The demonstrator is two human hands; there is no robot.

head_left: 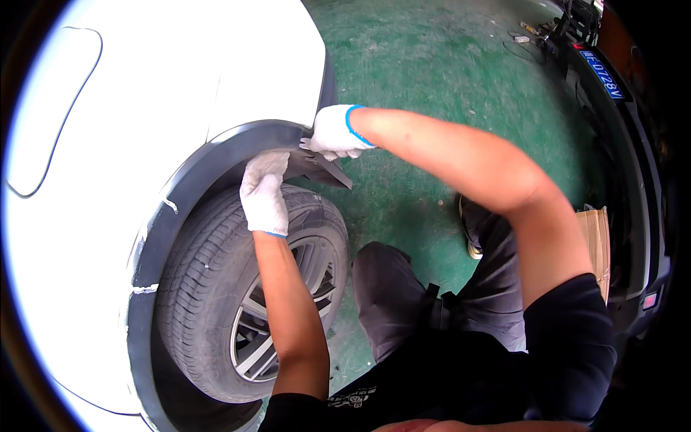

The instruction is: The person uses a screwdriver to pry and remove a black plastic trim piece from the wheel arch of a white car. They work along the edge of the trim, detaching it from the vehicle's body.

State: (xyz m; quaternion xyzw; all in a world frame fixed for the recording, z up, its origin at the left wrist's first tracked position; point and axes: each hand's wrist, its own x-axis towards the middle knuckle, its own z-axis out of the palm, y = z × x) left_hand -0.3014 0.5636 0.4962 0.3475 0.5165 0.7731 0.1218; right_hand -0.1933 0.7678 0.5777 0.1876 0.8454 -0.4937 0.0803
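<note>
While we crouch beside the tyre (216, 288), both gloved hands work at the wheel arch.
Our left hand (263, 193) reaches under the arch trim (216, 155), fingers hidden; right hand (335, 132) grips the mud flap (327, 169).

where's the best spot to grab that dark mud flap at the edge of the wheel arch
Take the mud flap by its free outer edge, coming from the open floor side, not from the tyre side. It hangs as a thin flat panel off the arch trim, so a pinch across its thickness suits it. The right hand has its grip near the top corner; the left hand reaches up under the arch.
</note>
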